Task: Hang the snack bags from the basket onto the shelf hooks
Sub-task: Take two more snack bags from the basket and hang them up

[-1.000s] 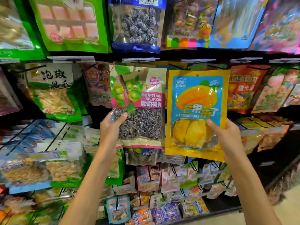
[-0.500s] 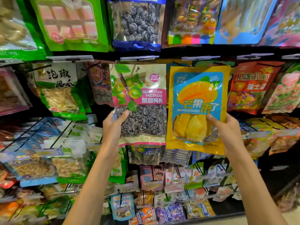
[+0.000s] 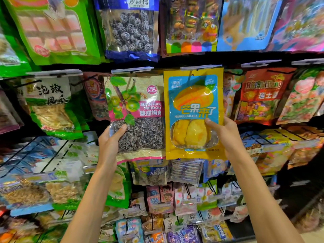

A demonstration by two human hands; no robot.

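Left grip point(image 3: 108, 146): I'm pinching the plum bag point(image 3: 140, 120) by its left edge.
Right grip point(image 3: 226, 135): I'm pinching the mango bag point(image 3: 192, 106) by its right edge.

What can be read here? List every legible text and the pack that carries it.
"SUANTIAN MEIROU", "酸甜梅肉": plum bag in the left hand.
"MANGGUOLAILE", "芒果来了": yellow mango bag in the right hand.
"泡椒": green-edged bag, hanging left.
"瑞士": red bag, hanging right.
Price tags and lower-shelf packs: too blurred to read.
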